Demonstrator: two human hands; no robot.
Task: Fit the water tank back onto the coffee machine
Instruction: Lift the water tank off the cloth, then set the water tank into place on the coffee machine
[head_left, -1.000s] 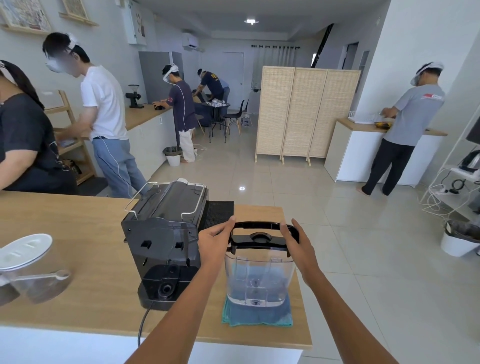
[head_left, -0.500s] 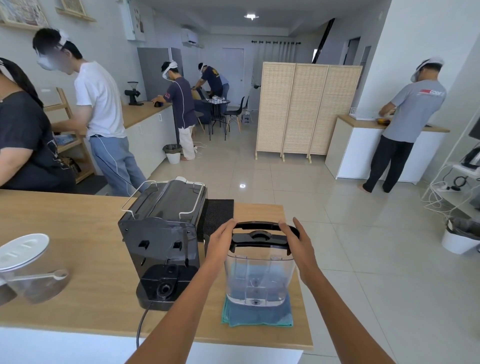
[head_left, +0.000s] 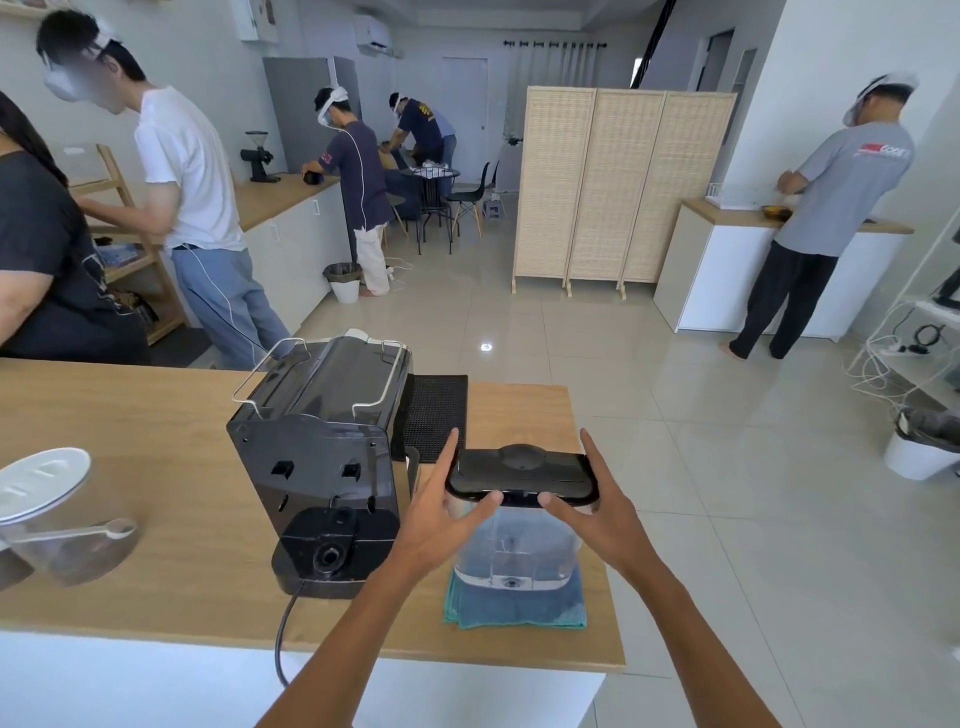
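**Two-handed lift, tank kept level**

Both thumbs have slid under the lid. Black plastic coffee machine (head_left: 317, 467) stands left; clear water tank (head_left: 517, 545) rests on blue cloth (head_left: 514, 608), seemingly. Left hand (head_left: 441, 514) and right hand (head_left: 597, 514) clasp its black lid; lift evenly.

counter (head_left: 130, 415): wood top | on it: coffee machine (head_left: 317, 467), black mat (head_left: 434, 415), blue cloth (head_left: 514, 608) under tank (head_left: 517, 540), clear jar (head_left: 57, 514) at left edge

Glossy tiled floor (head_left: 701, 467), rattan screen (head_left: 623, 187)
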